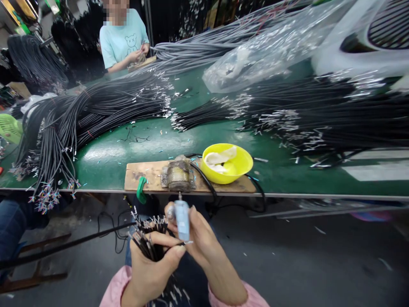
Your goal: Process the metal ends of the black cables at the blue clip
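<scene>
My left hand point(153, 264) is closed around a bundle of black cables point(148, 245) with stripped, silvery ends. Between its thumb and forefinger, one cable end point(184, 243) sticks out to the right, with pale wire tips. My right hand point(204, 238) curls about a light blue, block-like piece point(182, 221), thumb on the right and fingers on the left. A thin metal shaft tops this piece, just below a small motor point(179, 175); whether the two are joined is hard to make out. The bundle's lower ends hang below my left hand.
The motor sits on a wooden board point(147, 175) at the edge of the green table point(105, 147), by a green clamp point(141, 189) and a yellow bowl point(226, 177). Black cable piles point(96, 102) lie behind, left and right. A person point(124, 42) sits across the table.
</scene>
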A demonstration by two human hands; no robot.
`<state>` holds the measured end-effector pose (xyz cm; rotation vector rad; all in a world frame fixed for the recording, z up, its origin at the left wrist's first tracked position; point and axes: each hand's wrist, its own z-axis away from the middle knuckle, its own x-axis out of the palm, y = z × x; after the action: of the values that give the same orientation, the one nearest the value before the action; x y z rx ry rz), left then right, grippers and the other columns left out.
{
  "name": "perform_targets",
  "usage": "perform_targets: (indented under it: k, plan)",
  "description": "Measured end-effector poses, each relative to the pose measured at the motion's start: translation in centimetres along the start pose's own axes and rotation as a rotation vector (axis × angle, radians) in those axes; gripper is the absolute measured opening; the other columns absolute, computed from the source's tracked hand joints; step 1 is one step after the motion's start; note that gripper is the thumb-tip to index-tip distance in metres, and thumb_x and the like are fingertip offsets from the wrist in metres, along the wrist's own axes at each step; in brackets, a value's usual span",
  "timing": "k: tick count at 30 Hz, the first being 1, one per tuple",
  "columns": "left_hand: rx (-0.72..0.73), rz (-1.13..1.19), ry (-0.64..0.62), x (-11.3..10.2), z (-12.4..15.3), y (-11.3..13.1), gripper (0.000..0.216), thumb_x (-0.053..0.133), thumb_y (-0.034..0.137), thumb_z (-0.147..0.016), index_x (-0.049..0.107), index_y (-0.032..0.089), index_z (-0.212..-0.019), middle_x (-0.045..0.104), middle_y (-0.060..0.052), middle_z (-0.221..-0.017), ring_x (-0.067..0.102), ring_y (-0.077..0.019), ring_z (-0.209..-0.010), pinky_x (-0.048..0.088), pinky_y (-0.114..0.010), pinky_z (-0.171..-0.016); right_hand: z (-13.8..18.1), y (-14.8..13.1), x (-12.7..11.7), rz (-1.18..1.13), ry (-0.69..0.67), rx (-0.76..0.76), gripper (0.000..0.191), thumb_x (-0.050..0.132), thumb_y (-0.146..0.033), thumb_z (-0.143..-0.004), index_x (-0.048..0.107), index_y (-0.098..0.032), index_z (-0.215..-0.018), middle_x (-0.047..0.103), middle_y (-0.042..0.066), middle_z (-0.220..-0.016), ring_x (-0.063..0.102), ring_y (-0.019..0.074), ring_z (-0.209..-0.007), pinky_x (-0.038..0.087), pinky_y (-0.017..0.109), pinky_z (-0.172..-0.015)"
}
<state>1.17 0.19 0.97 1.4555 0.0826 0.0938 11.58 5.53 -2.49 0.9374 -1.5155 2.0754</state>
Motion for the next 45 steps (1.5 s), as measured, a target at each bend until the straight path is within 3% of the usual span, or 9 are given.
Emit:
perform_targets:
  k: [3, 8, 13, 18, 20, 23, 28, 32, 45]
  plan:
    - [-0.019, -0.008, -0.015, -0.2, 0.0, 0.1, 0.014, 0.072, 0.029, -0.070, 0.075, 0.017, -0.063, 0.060, -0.002, -0.048, 0.049, -0.0132, -0.046, 0.041, -0.026, -0.047, -0.2, 0.1, -0.9, 0.024, 0.027, 0.004, 0.052, 0.055, -0.071, -0.070, 0.067, -0.021, -0.074, 0.060, 0.003, -0.062, 0.053, 0.0167, -0.055, 0.044, 0.027, -0.049]
    - [-0.067, -0.020, -0.005, -0.7, 0.5, -0.4, 0.013, 0.076, 0.029, -0.066, 0.076, 0.017, -0.062, 0.063, -0.004, -0.051, 0.053, -0.0141, -0.048, 0.043, -0.026, -0.048, 0.8, -0.3, -2.4, 0.090, 0.169, -0.094, 0.038, 0.073, -0.056, -0.063, 0.067, -0.019, -0.069, 0.057, 0.001, -0.059, 0.051, 0.0147, -0.055, 0.043, 0.027, -0.051]
    - [-0.176, -0.031, -0.039, -1.1, 0.8, -1.6, 0.029, 0.066, 0.035, -0.076, 0.077, 0.014, -0.094, 0.051, 0.002, -0.038, 0.042, -0.0093, -0.034, 0.035, -0.022, -0.037, 3.8, -0.1, -2.4, 0.544, 0.363, -0.419, 0.017, 0.070, -0.034, -0.075, 0.064, -0.021, -0.066, 0.055, 0.001, -0.061, 0.049, 0.0154, -0.057, 0.041, 0.028, -0.053]
    - [-0.208, -0.050, -0.124, -0.6, 0.9, -1.3, 0.016, 0.067, 0.024, -0.073, 0.076, 0.013, -0.066, 0.055, -0.001, -0.046, 0.050, -0.0117, -0.047, 0.043, -0.024, -0.051, 5.3, 0.0, 0.0, 1.037, 0.144, -0.749, 0.006, 0.067, -0.019, -0.074, 0.069, -0.025, -0.074, 0.063, 0.004, -0.068, 0.053, 0.0210, -0.065, 0.043, 0.032, -0.057]
    - [-0.210, -0.042, -0.145, -0.3, 1.1, -1.2, 0.012, 0.070, 0.020, -0.068, 0.072, 0.013, -0.058, 0.060, -0.002, -0.055, 0.056, -0.0149, -0.059, 0.045, -0.025, -0.062, 5.1, 0.1, 0.5, 1.076, 0.043, -0.707, 0.007, 0.064, -0.020, -0.076, 0.069, -0.025, -0.077, 0.065, 0.005, -0.072, 0.056, 0.0223, -0.069, 0.045, 0.034, -0.060]
    - [-0.248, -0.007, -0.122, -0.1, 1.5, -1.7, 0.018, 0.071, 0.021, -0.066, 0.062, 0.012, -0.053, 0.053, 0.001, -0.051, 0.047, -0.0108, -0.051, 0.039, -0.023, -0.052, 4.7, 0.2, 0.4, 1.018, 0.007, -0.628, 0.014, 0.060, -0.022, -0.081, 0.061, -0.023, -0.067, 0.063, 0.002, -0.066, 0.057, 0.0204, -0.066, 0.045, 0.034, -0.066]
    - [-0.303, 0.113, -0.023, 0.1, 2.1, -3.8, 0.036, 0.073, 0.046, -0.065, 0.053, 0.016, -0.071, 0.044, 0.005, -0.052, 0.037, -0.0075, -0.046, 0.033, -0.022, -0.045, 4.5, 1.1, -0.3, 0.948, 0.165, -0.652, 0.028, 0.060, -0.023, -0.081, 0.050, -0.021, -0.055, 0.049, -0.001, -0.055, 0.049, 0.0166, -0.056, 0.040, 0.029, -0.054]
    - [-0.342, 0.228, -0.022, 0.4, 2.2, -4.2, 0.048, 0.061, 0.065, -0.068, 0.045, 0.020, -0.074, 0.036, 0.007, -0.048, 0.033, -0.0067, -0.040, 0.032, -0.023, -0.042, 4.7, 1.9, -0.1, 0.892, 0.229, -0.700, 0.019, 0.059, -0.015, -0.080, 0.060, -0.021, -0.061, 0.052, 0.000, -0.059, 0.051, 0.0164, -0.057, 0.042, 0.029, -0.056]
    - [-0.334, 0.251, 0.021, 0.0, 2.5, -5.2, 0.040, 0.061, 0.053, -0.077, 0.043, 0.018, -0.072, 0.043, 0.009, -0.053, 0.030, -0.0015, -0.035, 0.025, -0.017, -0.036, 4.9, 3.3, -1.8, 0.540, 0.134, -0.326, 0.020, 0.060, -0.035, -0.080, 0.075, -0.022, -0.082, 0.068, 0.006, -0.077, 0.062, 0.0196, -0.068, 0.050, 0.028, -0.063]
